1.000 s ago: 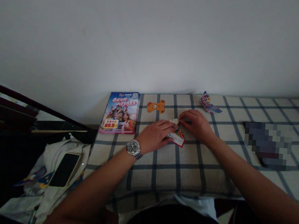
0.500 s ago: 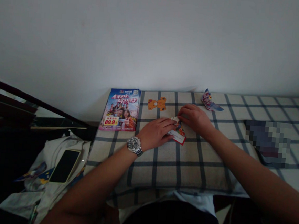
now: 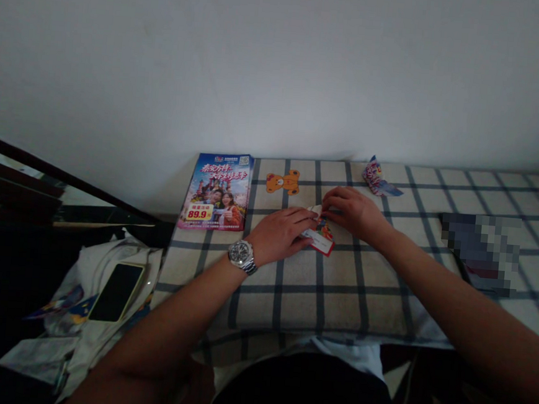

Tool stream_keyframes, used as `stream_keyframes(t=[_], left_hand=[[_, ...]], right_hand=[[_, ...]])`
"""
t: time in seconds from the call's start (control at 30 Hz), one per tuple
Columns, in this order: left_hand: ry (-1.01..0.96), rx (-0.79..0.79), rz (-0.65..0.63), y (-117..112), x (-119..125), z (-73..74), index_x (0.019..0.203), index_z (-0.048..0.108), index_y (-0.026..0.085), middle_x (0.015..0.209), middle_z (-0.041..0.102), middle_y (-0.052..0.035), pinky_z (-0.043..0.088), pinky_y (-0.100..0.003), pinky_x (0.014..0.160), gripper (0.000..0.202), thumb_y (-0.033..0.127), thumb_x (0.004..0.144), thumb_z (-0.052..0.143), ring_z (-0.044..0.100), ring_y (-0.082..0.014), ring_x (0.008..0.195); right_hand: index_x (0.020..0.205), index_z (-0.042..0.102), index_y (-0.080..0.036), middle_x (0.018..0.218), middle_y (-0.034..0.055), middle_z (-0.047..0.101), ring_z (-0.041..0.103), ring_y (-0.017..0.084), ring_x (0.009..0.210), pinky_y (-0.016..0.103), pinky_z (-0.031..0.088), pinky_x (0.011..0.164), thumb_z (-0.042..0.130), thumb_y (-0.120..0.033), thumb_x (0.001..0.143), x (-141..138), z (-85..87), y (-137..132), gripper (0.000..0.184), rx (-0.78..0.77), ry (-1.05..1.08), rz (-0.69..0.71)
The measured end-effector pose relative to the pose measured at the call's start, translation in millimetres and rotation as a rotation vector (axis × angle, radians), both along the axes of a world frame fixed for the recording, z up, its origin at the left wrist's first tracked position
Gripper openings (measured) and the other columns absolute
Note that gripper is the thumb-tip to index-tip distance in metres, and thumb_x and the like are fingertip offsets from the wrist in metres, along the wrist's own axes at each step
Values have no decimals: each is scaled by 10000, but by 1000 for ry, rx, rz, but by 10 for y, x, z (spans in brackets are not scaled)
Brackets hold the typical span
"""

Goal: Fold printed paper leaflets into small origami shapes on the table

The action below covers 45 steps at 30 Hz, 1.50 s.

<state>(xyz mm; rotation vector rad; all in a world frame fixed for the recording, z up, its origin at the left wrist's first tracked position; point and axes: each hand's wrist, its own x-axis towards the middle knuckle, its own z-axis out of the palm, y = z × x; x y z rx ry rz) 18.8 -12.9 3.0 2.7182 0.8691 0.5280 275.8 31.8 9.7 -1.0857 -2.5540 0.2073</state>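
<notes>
Right fingers [image 3: 333,201] have shifted slightly, pinching the folded paper [image 3: 321,241]; left fingers [image 3: 302,216] grip it (nearby flyer [image 3: 217,188] reads "89.9").

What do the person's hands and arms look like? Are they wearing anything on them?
There are no gloves: the left hand and the right hand are both bare. No sleeves show on the forearms. On the left wrist is a shiny silver watch with a round, dark face and a metal band. Nothing shows on the right wrist.
</notes>
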Motion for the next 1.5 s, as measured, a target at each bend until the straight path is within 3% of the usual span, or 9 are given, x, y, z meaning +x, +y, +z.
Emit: stream_keyframes(t=[0.43, 0.97, 1.3, 1.5], left_hand=[[-9, 5, -3, 17, -7, -32, 1328, 620, 208, 1459, 616, -87, 519, -450, 1128, 331, 317, 1016, 649, 571, -261, 1350], [-7, 1, -2, 11, -15, -25, 1339, 616, 216, 1456, 612, -85, 527, -459, 1117, 352, 312, 1004, 665, 576, -268, 1335], [9, 24, 12, 10, -6, -39, 1354, 615, 203, 1454, 615, -77, 507, -451, 1137, 365, 310, 1008, 662, 571, -269, 1331], [6, 56, 97, 47, -29, -68, 1441, 574, 194, 1481, 592, -105, 482, -485, 1151, 436, 351, 1036, 614, 550, -282, 1351]], right_hand=[[1204, 759, -255, 1370, 122, 693, 680, 317, 1236, 495, 562, 1052, 726, -374, 952, 222, -89, -120, 281, -65, 83, 110], [1410, 673, -266, 1545, 133, 591, 548, 352, 1443, 568, 474, 1195, 844, -375, 854, 366, -138, -188, 592, -116, 117, 184], [1471, 613, -252, 1599, 127, 533, 485, 326, 1499, 557, 433, 1234, 755, -374, 938, 381, -125, -240, 565, -140, 79, 181], [1400, 665, -260, 1528, 123, 601, 570, 317, 1421, 541, 485, 1193, 682, -331, 984, 285, -65, -295, 423, -114, 132, 126]])
